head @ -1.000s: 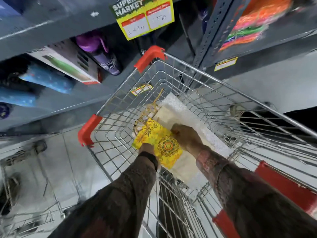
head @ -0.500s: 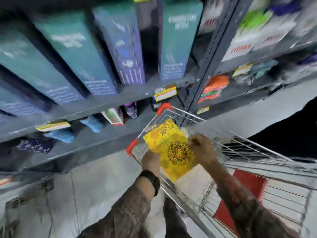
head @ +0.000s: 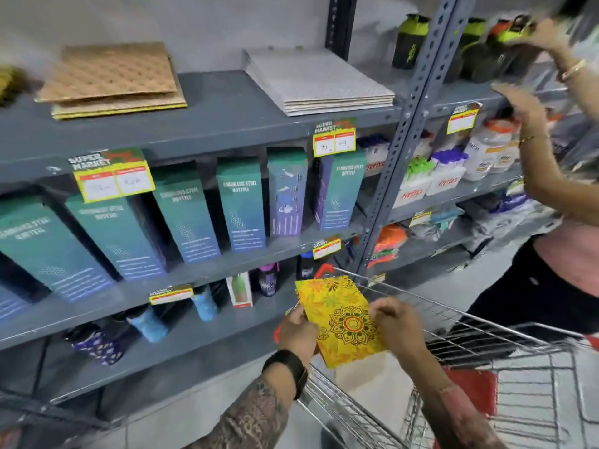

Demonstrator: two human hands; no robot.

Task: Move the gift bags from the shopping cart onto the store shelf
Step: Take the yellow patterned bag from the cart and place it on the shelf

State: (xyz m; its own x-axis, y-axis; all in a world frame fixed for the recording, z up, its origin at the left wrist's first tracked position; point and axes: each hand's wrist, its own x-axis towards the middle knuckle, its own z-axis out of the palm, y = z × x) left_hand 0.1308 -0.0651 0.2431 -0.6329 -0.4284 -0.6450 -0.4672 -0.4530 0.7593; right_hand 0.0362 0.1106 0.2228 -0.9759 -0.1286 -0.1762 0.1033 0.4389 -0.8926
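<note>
A flat yellow gift bag [head: 340,319] with an orange flower pattern hangs above the wire shopping cart [head: 486,348]. My left hand [head: 296,330] grips its left edge and my right hand [head: 397,325] grips its right edge. A pale flat bag [head: 372,380] lies in the cart below. On the top grey shelf [head: 220,111] lie a stack of brown flat gift bags [head: 113,79] and a stack of silver-white ones [head: 317,81].
Boxed steel bottles [head: 240,205] fill the second shelf and small bottles stand on the one below. A perforated upright post [head: 408,134] divides the shelving. Another person [head: 557,222] stands at the right, both hands at the upper right-hand shelves.
Both hands lifted the yellow bag up out of the cart. My view swung upward from the cart basket to the shelves, bringing the top shelf and the other person into sight.
</note>
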